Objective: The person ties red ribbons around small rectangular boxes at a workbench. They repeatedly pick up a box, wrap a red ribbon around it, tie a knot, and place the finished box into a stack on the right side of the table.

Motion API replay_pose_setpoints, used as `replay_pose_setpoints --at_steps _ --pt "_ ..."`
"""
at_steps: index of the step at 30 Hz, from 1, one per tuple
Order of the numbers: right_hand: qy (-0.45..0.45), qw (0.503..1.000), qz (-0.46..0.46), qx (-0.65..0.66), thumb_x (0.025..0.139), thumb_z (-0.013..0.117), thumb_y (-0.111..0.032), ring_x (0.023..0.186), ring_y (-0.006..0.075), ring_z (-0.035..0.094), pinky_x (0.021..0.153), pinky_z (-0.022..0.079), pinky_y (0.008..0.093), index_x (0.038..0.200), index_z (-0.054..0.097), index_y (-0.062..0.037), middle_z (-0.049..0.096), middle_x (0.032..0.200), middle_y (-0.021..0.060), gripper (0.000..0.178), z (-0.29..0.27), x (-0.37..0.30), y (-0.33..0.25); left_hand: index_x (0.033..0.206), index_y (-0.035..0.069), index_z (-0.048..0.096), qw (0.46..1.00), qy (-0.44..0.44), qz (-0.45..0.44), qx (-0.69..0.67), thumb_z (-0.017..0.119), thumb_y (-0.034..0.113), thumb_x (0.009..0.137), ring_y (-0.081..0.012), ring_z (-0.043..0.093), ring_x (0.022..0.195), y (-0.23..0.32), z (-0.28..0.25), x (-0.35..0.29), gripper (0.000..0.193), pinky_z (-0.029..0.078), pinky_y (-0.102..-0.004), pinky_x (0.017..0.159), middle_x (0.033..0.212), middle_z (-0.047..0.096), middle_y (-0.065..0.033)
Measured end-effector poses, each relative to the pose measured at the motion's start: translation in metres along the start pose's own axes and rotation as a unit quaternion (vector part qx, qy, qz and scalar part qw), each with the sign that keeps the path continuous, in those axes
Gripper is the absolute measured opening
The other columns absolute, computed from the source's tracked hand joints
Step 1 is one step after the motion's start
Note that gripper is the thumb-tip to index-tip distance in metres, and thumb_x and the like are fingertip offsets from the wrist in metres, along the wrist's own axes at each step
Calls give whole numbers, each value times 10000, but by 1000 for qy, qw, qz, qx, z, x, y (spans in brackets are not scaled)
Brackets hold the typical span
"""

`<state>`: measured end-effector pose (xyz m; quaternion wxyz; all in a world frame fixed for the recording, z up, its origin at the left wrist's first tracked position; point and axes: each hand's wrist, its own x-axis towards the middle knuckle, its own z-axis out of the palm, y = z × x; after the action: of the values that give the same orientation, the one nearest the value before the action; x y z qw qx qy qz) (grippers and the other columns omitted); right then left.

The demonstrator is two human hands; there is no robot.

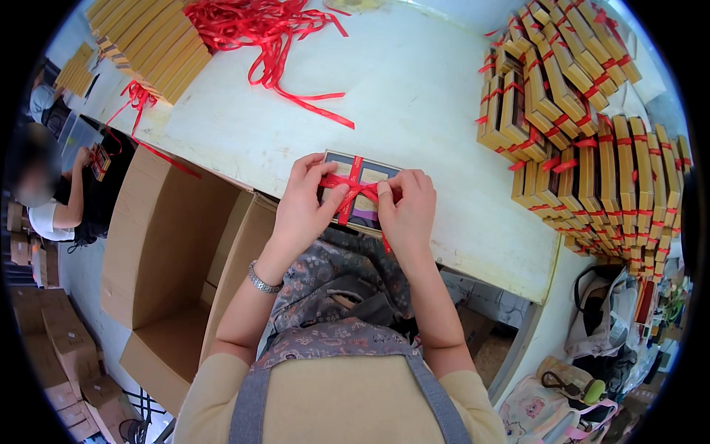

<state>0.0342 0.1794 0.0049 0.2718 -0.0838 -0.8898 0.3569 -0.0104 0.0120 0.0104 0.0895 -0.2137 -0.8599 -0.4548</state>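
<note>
At the far left, a co-worker (68,214) in a white top holds a small box beyond some piled brown cartons (70,333); nearer, a large open carton (159,237) stands beside the table. The white tabletop (421,96), lightly scuffed, carries a stack of plain gold boxes (151,55) at its far left, then a tangle of loose red strips (240,29). At its right are rows of ribbon-tied gold boxes (617,170), with bags (603,307) below them. The flat gift box (364,211) sits at the table's near edge, centred before the person: gold-rimmed, with dark, pale and purple panels on top, crossed by a red ribbon (355,169) gathered at the middle. The left hand (305,200) pinches the ribbon left of the crossing; the right hand (409,214) pinches it on the right.
</note>
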Motion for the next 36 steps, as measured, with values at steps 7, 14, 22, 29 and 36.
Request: replay_pose_setpoints --at_steps 7,14,22,29,36 --pt "-15 999 -36 -18 759 665 -78 827 281 525 732 397 404 740 534 -63 538 822 81 134 0 -2 1 868 -3 613 996 17 -74 -42 695 54 829 -251 604 1006 3 13 7 107 503 -341 815 1182 557 -151" --pt "-11 994 -77 -76 734 677 -80 845 296 523 738 408 420 780 526 -53 533 850 100 160 4 -4 6 806 -6 549 997 32 46 51 674 15 834 -239 626 921 -8 20 0 130 522 -317 717 1219 527 -169" --pt "-236 944 -142 -179 563 845 -457 1334 447 303 1080 217 566 1457 324 -113 346 1441 228 1091 -52 7 19 1477 45 229 961 -199 123 149 869 313 590 -377 279 1387 -5 -33 25 1127 213 -497 1152 1399 385 -218" --pt "-263 932 -214 -129 532 840 -315 1252 435 356 1036 268 560 1410 418 -151 388 1316 261 988 -54 9 21 1458 20 272 873 -373 254 187 851 347 518 -389 389 1262 4 -16 57 1151 219 -568 1128 1279 415 -207" --pt "-298 913 -198 -196 590 808 -435 1345 488 278 1071 227 597 1456 339 -110 284 1450 314 1037 -59 0 4 1430 73 371 903 -333 230 145 785 412 681 -421 296 1344 5 -20 32 921 255 -550 1109 1428 324 -236"
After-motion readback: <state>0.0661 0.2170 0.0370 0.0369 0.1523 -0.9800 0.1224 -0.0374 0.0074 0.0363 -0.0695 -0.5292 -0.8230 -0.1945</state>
